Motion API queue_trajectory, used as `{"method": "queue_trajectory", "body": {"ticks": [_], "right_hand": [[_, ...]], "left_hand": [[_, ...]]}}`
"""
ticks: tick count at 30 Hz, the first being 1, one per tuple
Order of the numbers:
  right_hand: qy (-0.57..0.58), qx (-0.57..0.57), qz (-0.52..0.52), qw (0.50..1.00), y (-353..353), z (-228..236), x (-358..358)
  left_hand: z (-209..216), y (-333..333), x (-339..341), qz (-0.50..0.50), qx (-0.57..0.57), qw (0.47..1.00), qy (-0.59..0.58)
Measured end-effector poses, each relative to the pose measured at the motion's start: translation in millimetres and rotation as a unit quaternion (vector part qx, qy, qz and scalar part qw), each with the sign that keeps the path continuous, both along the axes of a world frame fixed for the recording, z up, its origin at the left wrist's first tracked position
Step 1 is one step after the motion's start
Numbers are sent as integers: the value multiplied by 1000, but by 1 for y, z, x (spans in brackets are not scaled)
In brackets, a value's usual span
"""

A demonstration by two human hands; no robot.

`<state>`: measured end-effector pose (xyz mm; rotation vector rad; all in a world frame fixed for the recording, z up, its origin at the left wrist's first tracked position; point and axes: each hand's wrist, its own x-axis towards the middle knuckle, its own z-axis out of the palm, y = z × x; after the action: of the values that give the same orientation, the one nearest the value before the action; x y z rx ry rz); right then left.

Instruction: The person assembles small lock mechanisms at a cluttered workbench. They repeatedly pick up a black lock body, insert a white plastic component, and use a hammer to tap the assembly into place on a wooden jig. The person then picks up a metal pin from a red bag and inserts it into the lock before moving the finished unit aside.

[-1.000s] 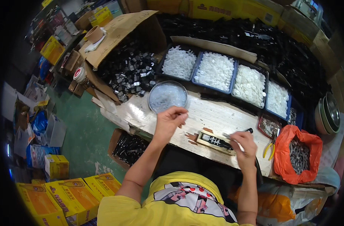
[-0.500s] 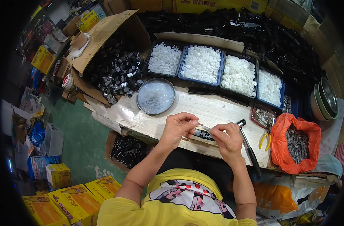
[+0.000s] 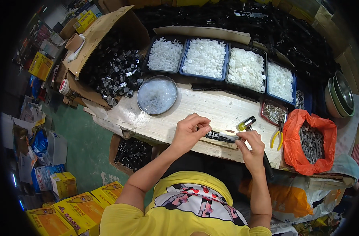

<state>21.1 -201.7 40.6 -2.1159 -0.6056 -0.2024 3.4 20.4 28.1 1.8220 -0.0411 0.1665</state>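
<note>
In front of me at the bench's near edge, a slim black part [image 3: 213, 135] lies on a narrow wooden block [image 3: 222, 144]. My left hand [image 3: 189, 134] is closed in a pinch at the part's left end; what sits between the fingertips is hidden. From the other side, my right hand [image 3: 251, 146] has its thumb and forefinger at a small pale piece [image 3: 232, 137] lying along the black part's right end. Just beyond the right hand rests a hammer [image 3: 246, 124] with a yellowish, see-through head end, its black handle [image 3: 268, 167] partly behind that hand.
Trays of white plastic pieces [image 3: 205, 59] line the back. A round dish of clear pieces [image 3: 157, 95] stands left, beside a carton of black and metal blocks [image 3: 118, 78]. Yellow-handled pliers [image 3: 277, 139] and an orange bag of grey parts [image 3: 293, 151] sit right.
Both hands have lowered to the black part, the right one moving rightward. The pale piece, held between both hands before, now lies along the part. The hammer's yellowish end now shows.
</note>
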Motion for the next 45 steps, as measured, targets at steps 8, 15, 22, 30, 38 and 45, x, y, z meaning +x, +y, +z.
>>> {"method": "queue_trajectory", "body": {"ticks": [8, 15, 22, 30, 38, 45], "right_hand": [[11, -56, -14, 998, -8, -18, -3], [-54, -72, 7, 996, 5, -19, -1], [-66, -92, 17, 993, 5, -22, -1], [-206, -195, 51, 958, -3, -23, 2], [-215, -212, 110, 947, -10, -25, 6], [-153, -205, 95, 962, -12, -26, 6]], "left_hand": [[-24, -22, -6, 9, 243, 965, -93], [-28, -24, -6, 13, 237, 967, -88], [-27, -24, -7, 8, 240, 966, -99], [-28, -22, -7, -17, 279, 950, -141], [-28, -23, -7, -23, 287, 948, -138], [-26, -22, -5, -33, 281, 948, -144]]}}
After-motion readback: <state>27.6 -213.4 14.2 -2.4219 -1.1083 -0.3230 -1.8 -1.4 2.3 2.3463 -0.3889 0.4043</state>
